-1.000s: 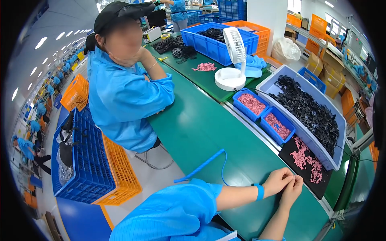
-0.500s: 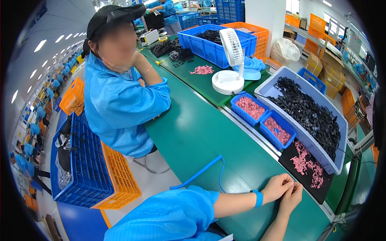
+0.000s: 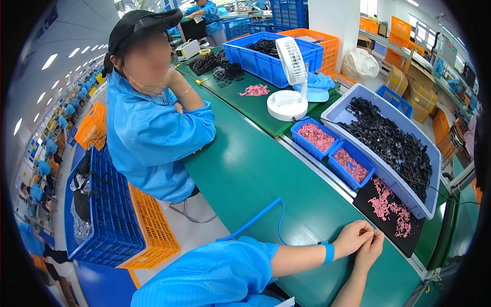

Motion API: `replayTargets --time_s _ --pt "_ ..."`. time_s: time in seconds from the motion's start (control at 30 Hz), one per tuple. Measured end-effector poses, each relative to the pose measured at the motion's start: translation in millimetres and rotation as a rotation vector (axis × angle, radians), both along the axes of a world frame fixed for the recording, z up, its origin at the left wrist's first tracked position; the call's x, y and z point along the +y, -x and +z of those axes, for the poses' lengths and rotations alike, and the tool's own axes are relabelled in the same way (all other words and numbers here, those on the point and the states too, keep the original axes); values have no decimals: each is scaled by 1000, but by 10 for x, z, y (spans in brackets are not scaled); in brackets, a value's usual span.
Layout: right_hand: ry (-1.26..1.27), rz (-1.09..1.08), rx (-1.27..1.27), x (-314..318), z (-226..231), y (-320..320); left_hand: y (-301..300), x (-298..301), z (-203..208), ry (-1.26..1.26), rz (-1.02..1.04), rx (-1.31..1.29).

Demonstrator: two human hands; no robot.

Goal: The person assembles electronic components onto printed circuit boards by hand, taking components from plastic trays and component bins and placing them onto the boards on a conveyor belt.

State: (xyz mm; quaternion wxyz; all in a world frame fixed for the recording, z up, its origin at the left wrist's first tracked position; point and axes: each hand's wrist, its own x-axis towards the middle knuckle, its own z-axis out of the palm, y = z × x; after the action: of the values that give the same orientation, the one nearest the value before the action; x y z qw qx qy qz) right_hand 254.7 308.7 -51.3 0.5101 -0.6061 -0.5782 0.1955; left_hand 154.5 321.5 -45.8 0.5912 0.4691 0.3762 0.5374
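My left hand (image 3: 354,238) and my right hand (image 3: 369,251) meet over the green work surface (image 3: 225,174), fingertips pinched together. Whatever lies between the fingers is too small or hidden to make out. A blue band (image 3: 328,252) circles my left wrist, and a blue coiled cord (image 3: 255,219) lies on the surface beside that forearm. Just beyond my hands is a black mat (image 3: 378,212) with small pink pieces (image 3: 401,220) scattered on it. Two small blue bins (image 3: 353,180) of similar pink pieces stand past it, next to a large grey-blue tub (image 3: 434,169) heaped with black parts (image 3: 388,140).
A white fan (image 3: 289,105) and a blue cap (image 3: 318,88) stand behind the bins, near a large blue crate (image 3: 240,53). At left a person in blue (image 3: 153,133) leans on the table. Blue and orange crates (image 3: 110,215) stand on the floor beside that person.
My hands stay pinched together in nearly the same place. The view has shifted very slightly; nothing on the table has visibly moved.
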Motion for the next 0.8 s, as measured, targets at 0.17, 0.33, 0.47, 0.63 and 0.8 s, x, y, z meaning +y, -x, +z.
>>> replayTargets --time_s 0.17,0.33,0.47,0.63,0.8 --pt "23 -20 7 -7 -30 -5 5 -5 -11 9 -10 -6" --pt "12 -4 24 -5 -8 3 4 0 -10 10 -9 20" --pt "31 -6 27 -6 -15 -15 -15 -1 -27 1 1 11" --pt "18 -3 23 -7 -11 3 -3 6 -50 -3 1 46" --pt "9 -7 25 -16 -52 6 -1 -13 -68 -15 17 31"
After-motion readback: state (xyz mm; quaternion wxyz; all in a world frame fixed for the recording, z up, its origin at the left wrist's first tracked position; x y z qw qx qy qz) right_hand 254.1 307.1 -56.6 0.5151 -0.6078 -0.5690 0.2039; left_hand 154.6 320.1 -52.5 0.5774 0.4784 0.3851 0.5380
